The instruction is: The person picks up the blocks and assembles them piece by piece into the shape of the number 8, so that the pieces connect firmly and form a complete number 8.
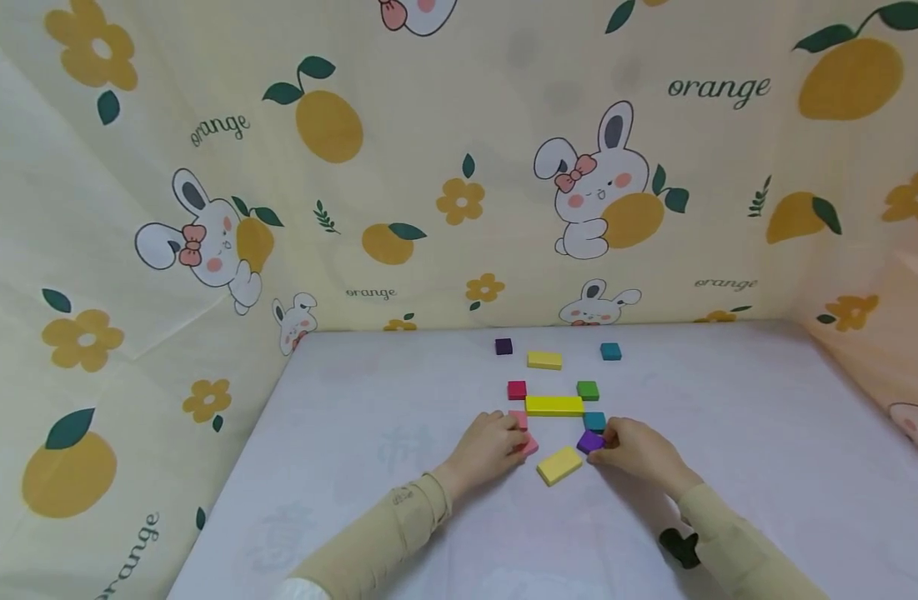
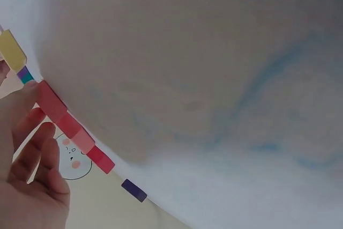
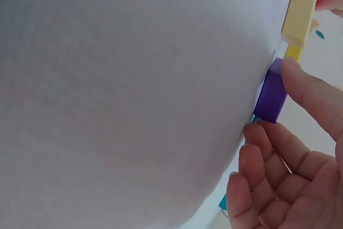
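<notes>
My left hand (image 1: 489, 448) pinches a pink block (image 1: 530, 445) by its near end, with the thumb and forefinger on it in the left wrist view. A lighter pink block (image 1: 519, 418) lies just beyond, partly covered by the fingers. On the other side, my right hand (image 1: 642, 450) pinches a purple block (image 3: 271, 92) between thumb and forefinger. That block sits tilted against a teal block (image 1: 594, 422). Between the hands, a pale yellow block (image 1: 559, 465) lies aslant. A long bright yellow block (image 1: 554, 406) bridges the two columns.
Red (image 1: 517, 390) and green (image 1: 588, 390) blocks stand at the columns' far ends. Further back are a dark purple block (image 1: 504, 347), another pale yellow block (image 1: 544, 360) and another teal block (image 1: 611, 352). A printed cloth (image 1: 428, 250) rises behind the white table (image 1: 338, 500).
</notes>
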Motion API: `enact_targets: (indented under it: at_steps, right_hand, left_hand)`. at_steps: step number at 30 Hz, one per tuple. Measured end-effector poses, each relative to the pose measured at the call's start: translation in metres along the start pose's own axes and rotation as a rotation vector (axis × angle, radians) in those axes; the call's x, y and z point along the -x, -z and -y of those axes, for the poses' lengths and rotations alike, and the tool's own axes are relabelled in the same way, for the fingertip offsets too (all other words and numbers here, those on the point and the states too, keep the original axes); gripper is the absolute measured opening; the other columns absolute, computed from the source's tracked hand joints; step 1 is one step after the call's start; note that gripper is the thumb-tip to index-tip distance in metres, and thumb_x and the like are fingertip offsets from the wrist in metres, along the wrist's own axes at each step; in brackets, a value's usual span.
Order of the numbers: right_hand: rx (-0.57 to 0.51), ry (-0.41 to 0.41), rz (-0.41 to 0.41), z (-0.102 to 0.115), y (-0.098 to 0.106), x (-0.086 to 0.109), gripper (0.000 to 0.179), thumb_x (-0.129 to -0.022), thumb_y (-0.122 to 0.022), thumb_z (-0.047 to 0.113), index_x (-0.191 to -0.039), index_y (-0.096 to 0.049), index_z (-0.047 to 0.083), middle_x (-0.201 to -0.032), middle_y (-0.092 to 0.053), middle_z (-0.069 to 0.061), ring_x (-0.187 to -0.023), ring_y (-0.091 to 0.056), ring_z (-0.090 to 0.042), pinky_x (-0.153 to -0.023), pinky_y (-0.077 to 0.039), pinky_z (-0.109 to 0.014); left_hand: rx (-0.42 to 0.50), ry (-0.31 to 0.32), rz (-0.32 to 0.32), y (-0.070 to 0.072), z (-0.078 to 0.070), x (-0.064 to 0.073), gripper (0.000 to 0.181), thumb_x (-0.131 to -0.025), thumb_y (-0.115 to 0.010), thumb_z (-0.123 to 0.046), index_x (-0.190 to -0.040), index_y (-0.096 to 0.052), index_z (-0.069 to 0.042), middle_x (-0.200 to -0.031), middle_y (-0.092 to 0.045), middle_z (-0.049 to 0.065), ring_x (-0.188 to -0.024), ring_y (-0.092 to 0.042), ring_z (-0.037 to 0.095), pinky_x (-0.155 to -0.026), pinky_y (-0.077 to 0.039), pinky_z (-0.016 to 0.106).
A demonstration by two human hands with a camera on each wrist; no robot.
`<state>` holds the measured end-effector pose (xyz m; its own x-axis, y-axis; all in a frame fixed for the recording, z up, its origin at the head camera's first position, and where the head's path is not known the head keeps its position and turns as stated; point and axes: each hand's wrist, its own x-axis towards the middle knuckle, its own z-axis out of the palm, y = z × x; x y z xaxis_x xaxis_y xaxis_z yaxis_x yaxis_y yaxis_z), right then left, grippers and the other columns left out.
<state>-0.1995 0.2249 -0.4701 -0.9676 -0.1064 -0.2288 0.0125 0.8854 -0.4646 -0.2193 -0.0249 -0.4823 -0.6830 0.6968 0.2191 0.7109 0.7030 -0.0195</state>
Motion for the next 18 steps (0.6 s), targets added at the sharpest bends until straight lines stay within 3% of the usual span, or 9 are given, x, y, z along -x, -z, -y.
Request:
enact_targets:
  at_steps: [10, 18]
  right_hand:
    - [-0.010, 0.010, -0.006, 0.0003, 0.0000, 0.0011, 0.033, -0.076, -0.074, 0.031, -0.090, -0.060, 0.006, -0.080, -0.061, -0.003, -0.071, -0.050, -0.016, -0.065, -0.046, -0.031]
    - [-0.021, -0.009, 0.000, 0.0003, 0.0006, 0.0026, 0.032, -0.077, -0.074, 0.030, -0.090, -0.059, 0.005, -0.078, -0.059, -0.003, -0.070, -0.049, -0.017, -0.063, -0.044, -0.029]
  left_hand:
    - [0.004, 0.033, 0.033, -0.0035, -0.0030, -0.0001, 0.021, -0.084, -0.067, -0.039, -0.096, -0.070, -0.022, -0.086, -0.056, -0.008, -0.074, -0.043, 0.008, -0.065, -0.031, 0.017]
    - [-0.007, 0.034, 0.006, -0.0035, -0.0032, 0.0002, 0.020, -0.084, -0.066, -0.039, -0.094, -0.071, -0.022, -0.081, -0.055, -0.008, -0.071, -0.042, 0.008, -0.062, -0.029, 0.017]
